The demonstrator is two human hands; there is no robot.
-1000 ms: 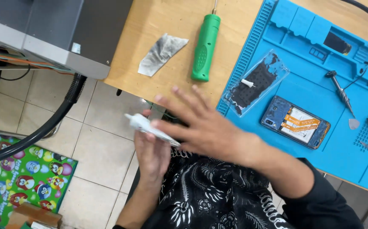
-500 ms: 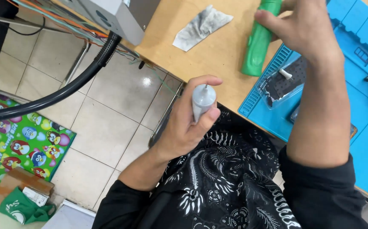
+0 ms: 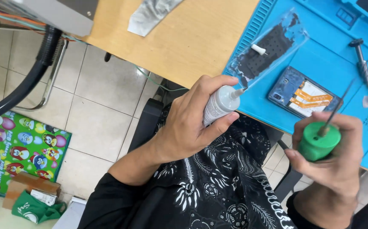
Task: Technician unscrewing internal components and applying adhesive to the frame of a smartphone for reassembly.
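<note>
Left hand point(image 3: 188, 123) grips a grey glue tube point(image 3: 219, 105); right hand point(image 3: 334, 148) clasps a green-handled tool point(image 3: 318, 141), beside the blue mat point(image 3: 320, 63).

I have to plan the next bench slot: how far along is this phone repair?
Done: the phone lies opened on the blue mat, orange ribbon cables exposed. In hand: the left hand holds a grey glue tube, uncapped; the right hand grips a green-handled tool. Left: the film-covered panel still lies apart from the phone.

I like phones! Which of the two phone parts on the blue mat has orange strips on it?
The opened phone, nearer the right hand. The other piece, farther up the mat, is black under clear film.
</note>
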